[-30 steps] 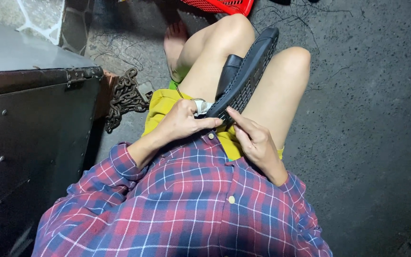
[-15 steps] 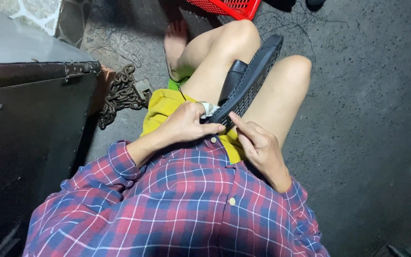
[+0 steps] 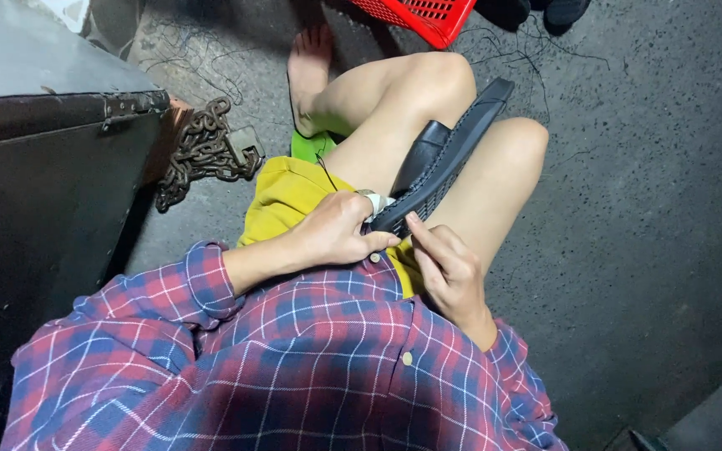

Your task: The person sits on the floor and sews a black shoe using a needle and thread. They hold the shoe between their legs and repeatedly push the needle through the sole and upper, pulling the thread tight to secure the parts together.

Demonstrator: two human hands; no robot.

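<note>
A black slipper (image 3: 449, 159) with a ridged sole lies sole-up along my lap, between my bare knees, its toe pointing away from me. My left hand (image 3: 336, 230) grips its near heel end, fingers curled over the edge. My right hand (image 3: 449, 271) sits just to the right, with its fingertips pinching at the same heel edge. A small white object (image 3: 375, 200) shows under the left fingers; I cannot tell what it is. I wear a red and blue plaid shirt and yellow shorts (image 3: 286, 196).
A dark metal box (image 3: 52, 159) stands at my left, with a rusty chain and padlock (image 3: 206, 150) on the concrete floor beside it. A red plastic basket (image 3: 415, 15) sits at the top, and loose black threads lie on the floor near it.
The view has shifted slightly. Both hands stay on the slipper's heel end; the right fingers have moved a little closer to the left hand.
</note>
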